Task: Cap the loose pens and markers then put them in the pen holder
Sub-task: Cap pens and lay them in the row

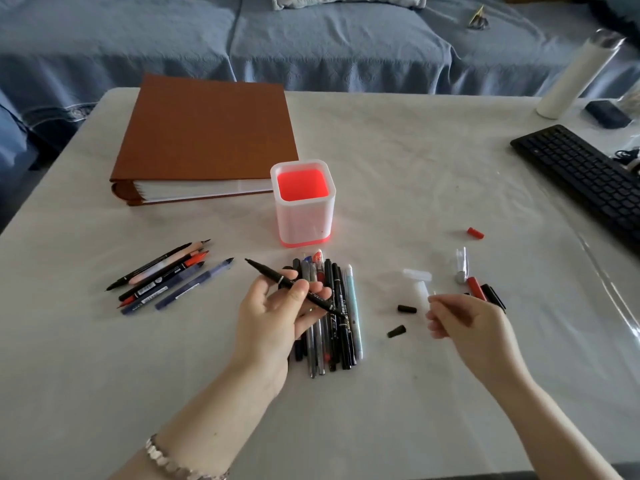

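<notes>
Slim black marker [294, 287] with bare fine tip, pinched in left hand [277, 320] over capped pen pile [329, 317], right hand [464, 323] loosely curled, contents unclear, near black caps [407, 309].

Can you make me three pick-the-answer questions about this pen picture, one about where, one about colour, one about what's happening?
1. Where is the brown binder?
A. Left of and behind the white square pen holder
B. On the black keyboard
C. Under the pile of pens

2. What colour glows inside the pen holder?
A. Blue
B. Green
C. Red

3. What is the left hand doing?
A. Lying flat on the table
B. Holding a thin black marker with its tip bare
C. Dropping a pen into the holder

Answers: 1 A, the binder lies just beyond the holder's left side. 2 C, the holder's inside shows bright red. 3 B, the fingers pinch the marker and its pointed tip sticks out uncapped.
</notes>
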Available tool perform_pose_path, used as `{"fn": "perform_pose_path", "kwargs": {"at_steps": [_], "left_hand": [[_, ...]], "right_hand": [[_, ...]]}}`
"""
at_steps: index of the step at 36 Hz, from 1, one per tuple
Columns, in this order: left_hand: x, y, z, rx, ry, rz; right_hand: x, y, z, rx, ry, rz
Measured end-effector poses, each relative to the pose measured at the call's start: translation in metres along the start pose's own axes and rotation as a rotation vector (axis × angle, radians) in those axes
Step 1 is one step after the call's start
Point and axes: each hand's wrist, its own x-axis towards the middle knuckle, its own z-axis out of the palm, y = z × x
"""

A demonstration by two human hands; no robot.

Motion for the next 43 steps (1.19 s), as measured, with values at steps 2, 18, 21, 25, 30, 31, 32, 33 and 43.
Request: {"fn": "perform_pose_path", "kwargs": {"at_steps": [2, 18, 21, 25, 30, 31, 32, 33, 43], "left_hand": [[0.001, -0.004, -0.002, 0.013, 0.030, -0.006], [-0.001, -0.007, -0.007, -0.050, 0.053, -0.038], [-0.003, -0.004, -0.007, -0.095, 0.043, -0.053], [-0.008, -0.001, -0.005, -0.151, 0.036, -0.055], [-0.015, 0.003, -0.003, -0.187, 0.046, -0.055], [-0.016, 0.004, -0.003, -0.194, 0.047, -0.050], [-0.017, 0.005, -0.002, -0.201, 0.047, -0.046], [-0.018, 0.006, -0.002, -0.206, 0.048, -0.042], [-0.033, 0.007, 0.008, -0.186, 0.030, 0.001]], "right_hand": [[0.000, 0.006, 0.001, -0.101, 0.008, -0.014], [-0.005, 0.010, 0.019, -0.434, -0.205, -0.141], [-0.009, -0.001, 0.021, -0.274, -0.185, -0.077], [-0.022, -0.033, 0.023, 0.156, -0.222, -0.003], [-0.038, -0.064, 0.029, 0.456, -0.159, -0.012], [-0.040, -0.066, 0.031, 0.475, -0.152, -0.021], [-0.042, -0.068, 0.033, 0.492, -0.146, -0.028], [-0.043, -0.069, 0.035, 0.510, -0.140, -0.035], [-0.048, -0.071, 0.044, 0.443, -0.148, -0.083]]}}
